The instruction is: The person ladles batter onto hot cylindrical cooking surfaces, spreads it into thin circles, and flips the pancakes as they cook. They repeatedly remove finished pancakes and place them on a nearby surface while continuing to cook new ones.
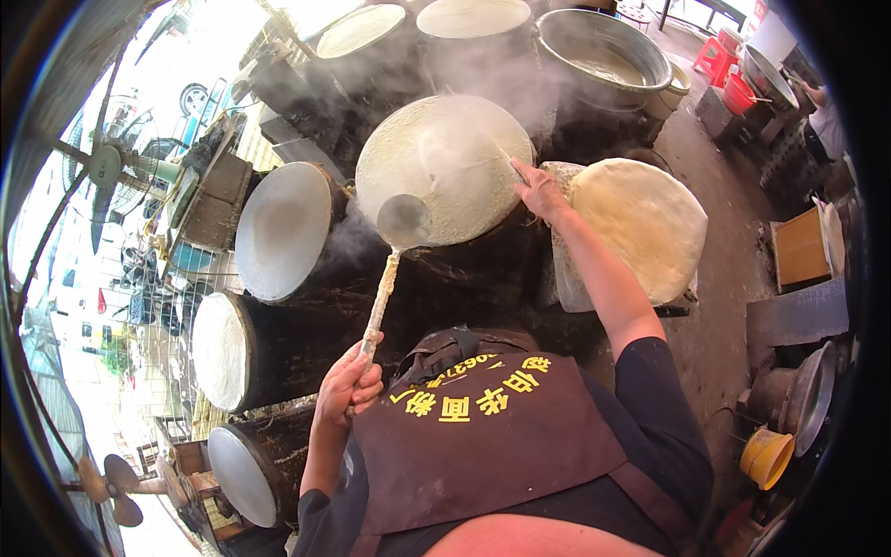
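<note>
A round griddle (473, 209) lies before me, coated with pale, steaming batter. My left hand (355, 381) is closed round the batter-crusted handle of a ladle (404, 219), whose round bowl is over the griddle's near left edge. With my right hand (539, 189) I grip a thin spreading tool (502, 151) at the griddle's right side; its far end is blurred by steam. Below my right forearm, a stack of round pale flatbreads (647, 223) rests on a batter-smeared support beside the griddle.
More drum-shaped stoves with round griddles stand left, one bare grey (282, 230), one coated white (221, 351). Steam rises near a large metal basin (612, 31) and two batter-covered griddles behind. Fans (106, 166) stand at left. A yellow bucket (766, 456) and a person (827, 125) are at right.
</note>
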A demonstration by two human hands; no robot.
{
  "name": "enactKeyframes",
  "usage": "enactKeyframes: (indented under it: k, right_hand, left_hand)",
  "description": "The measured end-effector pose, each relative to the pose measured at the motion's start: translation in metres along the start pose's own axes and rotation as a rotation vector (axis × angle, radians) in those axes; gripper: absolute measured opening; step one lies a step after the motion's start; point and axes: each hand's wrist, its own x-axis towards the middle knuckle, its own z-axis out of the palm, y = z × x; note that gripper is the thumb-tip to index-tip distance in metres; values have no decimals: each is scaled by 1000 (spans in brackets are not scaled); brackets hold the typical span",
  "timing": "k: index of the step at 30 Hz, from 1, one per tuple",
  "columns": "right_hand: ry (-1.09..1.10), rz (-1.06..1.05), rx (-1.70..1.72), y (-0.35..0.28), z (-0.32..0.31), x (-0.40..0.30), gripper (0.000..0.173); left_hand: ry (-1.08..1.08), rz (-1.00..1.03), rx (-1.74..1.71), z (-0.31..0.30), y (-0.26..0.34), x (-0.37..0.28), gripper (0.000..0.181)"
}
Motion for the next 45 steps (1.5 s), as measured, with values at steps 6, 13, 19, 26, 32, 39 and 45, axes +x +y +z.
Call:
enactKeyframes:
  k: [6, 13, 19, 26, 32, 39, 45]
  right_hand:
    - [-257, -185, 4, 1, -15, -4, 51]
    - [-312, -175, -38, 25, -69, -83, 56]
    - [-68, 475, 556, -25, -7, -146, 57]
    - [-25, 440, 746, -85, 72, -187, 58]
    - [88, 458, 807, -117, 124, -204, 55]
    - [174, -41, 113, -112, 149, -222, 22]
    - [236, 238, -27, -101, 86, -220, 61]
  left_hand:
    - [51, -12, -16, 8, 1, 3, 37]
    - [52, 38, 23, 5, 21, 22, 38]
    - [100, 186, 237, -3, 52, 91, 27]
    - [169, 286, 689, 1, 65, 152, 36]
    - [28, 124, 454, 42, 29, 141, 22]
    - [-96, -115, -164, 56, -4, 136, 12]
    - [-525, -179, -571, -58, 63, 25, 39]
